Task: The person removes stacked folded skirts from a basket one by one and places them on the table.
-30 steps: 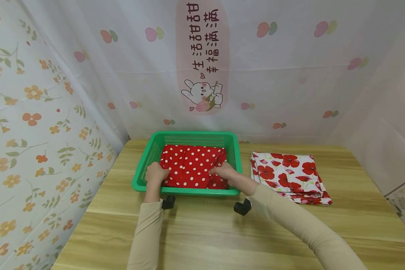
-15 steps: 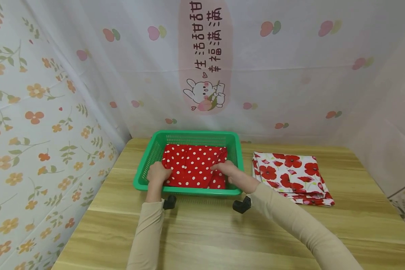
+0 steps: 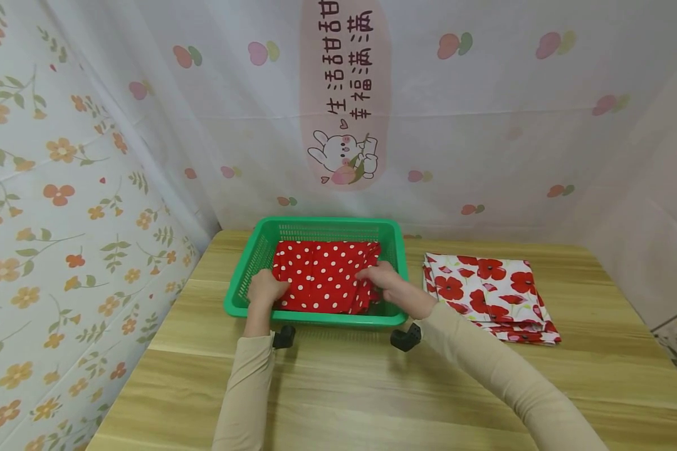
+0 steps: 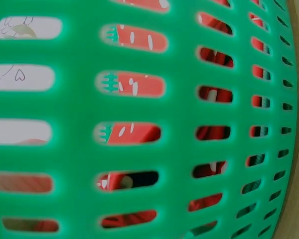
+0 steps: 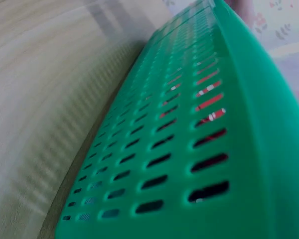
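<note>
- Left hand (image 3: 267, 288) grips dotted cloth (image 3: 324, 275) at its left edge, right hand (image 3: 388, 282) at its right.
- Folded poppy cloth (image 3: 488, 288) lies toward right edge of desk (image 3: 338, 394).
- Dotted cloth is in basket (image 3: 327, 321), near desk's far left corner.
- Curtain (image 3: 248, 125) behind.

The basket (image 3: 327, 221) sat toward the far side of your table (image 3: 327, 388), with one curtain (image 3: 457, 138) behind it and another, the side curtain (image 3: 62, 219), to your left. The first cloth (image 3: 327, 275) lay inside the basket. Your left hand (image 3: 266, 289) was at that cloth's left edge, your right hand (image 3: 385, 280) at its right edge, both coming in over the near rim. The second cloth (image 3: 488, 288) lay on the table, right of the basket and apart from it, with your right sleeve (image 3: 502, 376) in front of its near left part
</note>
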Action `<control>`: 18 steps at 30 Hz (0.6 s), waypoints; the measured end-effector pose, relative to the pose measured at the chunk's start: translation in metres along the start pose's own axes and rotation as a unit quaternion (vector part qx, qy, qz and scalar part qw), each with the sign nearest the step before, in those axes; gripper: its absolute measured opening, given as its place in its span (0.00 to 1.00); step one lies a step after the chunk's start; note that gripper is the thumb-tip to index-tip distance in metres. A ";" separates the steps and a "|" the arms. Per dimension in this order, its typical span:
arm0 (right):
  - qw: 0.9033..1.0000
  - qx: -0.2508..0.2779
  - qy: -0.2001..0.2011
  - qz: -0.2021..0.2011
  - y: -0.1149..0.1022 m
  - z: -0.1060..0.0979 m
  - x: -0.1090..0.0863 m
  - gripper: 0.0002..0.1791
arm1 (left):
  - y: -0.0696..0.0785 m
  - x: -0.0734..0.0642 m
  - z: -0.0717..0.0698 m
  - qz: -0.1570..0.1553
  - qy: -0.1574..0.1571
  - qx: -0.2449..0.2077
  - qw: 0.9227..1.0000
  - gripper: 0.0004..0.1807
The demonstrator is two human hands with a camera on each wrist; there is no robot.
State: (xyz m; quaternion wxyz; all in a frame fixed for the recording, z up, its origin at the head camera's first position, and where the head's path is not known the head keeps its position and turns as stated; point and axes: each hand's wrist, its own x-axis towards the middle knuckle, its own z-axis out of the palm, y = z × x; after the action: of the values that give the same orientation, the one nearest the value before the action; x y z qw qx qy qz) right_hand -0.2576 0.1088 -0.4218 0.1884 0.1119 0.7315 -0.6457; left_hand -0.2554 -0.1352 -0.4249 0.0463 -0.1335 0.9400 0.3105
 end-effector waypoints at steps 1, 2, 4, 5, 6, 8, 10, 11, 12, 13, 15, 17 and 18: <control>1.000 -0.006 0.006 -0.003 -0.001 0.001 0.000 0.27 | 0.000 -0.001 0.000 0.002 0.000 -0.006 1.000 0.18; 1.000 -0.014 0.010 -0.006 -0.001 0.002 0.000 0.27 | 0.000 -0.001 0.000 0.004 0.000 -0.014 1.000 0.18; 0.999 -0.033 0.015 -0.008 -0.001 0.004 0.000 0.26 | 0.000 -0.002 0.000 0.008 0.000 -0.040 0.999 0.17; 0.999 -0.046 0.017 -0.010 -0.001 0.005 0.001 0.25 | -0.001 -0.002 0.000 0.008 -0.002 -0.065 0.998 0.17; 0.998 -0.052 0.016 -0.010 -0.001 0.005 0.002 0.25 | -0.001 -0.002 0.000 0.008 -0.005 -0.093 0.996 0.17; 0.998 -0.063 0.011 -0.015 0.000 0.005 0.003 0.26 | -0.003 -0.002 0.000 0.002 -0.013 -0.149 0.989 0.19; 0.997 -0.070 0.007 -0.019 0.000 0.005 0.005 0.28 | -0.005 -0.001 0.000 -0.006 -0.023 -0.198 0.980 0.21; 0.997 -0.069 0.005 -0.020 0.000 0.005 0.005 0.30 | -0.005 0.000 -0.001 -0.009 -0.029 -0.216 0.976 0.21; 0.998 -0.063 0.002 -0.020 -0.001 0.004 0.005 0.32 | -0.006 0.001 -0.002 -0.011 -0.034 -0.225 0.974 0.21; 0.998 -0.065 0.005 -0.021 -0.002 0.003 0.004 0.34 | -0.006 0.002 -0.002 -0.012 -0.040 -0.231 0.972 0.21; 0.998 -0.061 0.008 -0.022 -0.004 0.001 0.003 0.38 | -0.005 0.003 -0.005 -0.010 -0.055 -0.245 0.968 0.20; 0.998 -0.060 0.006 -0.028 -0.007 -0.001 0.002 0.40 | -0.004 0.002 -0.009 -0.011 -0.069 -0.257 0.964 0.19; 0.998 -0.057 0.006 -0.030 -0.009 -0.003 0.001 0.40 | -0.003 0.001 -0.012 -0.010 -0.075 -0.264 0.961 0.20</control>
State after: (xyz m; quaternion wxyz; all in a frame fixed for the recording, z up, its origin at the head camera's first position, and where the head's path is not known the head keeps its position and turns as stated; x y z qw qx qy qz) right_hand -0.2623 0.1102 -0.4142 0.1708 0.0826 0.7713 -0.6076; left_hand -0.2562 -0.1444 -0.4173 0.0830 -0.1271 0.8169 0.5565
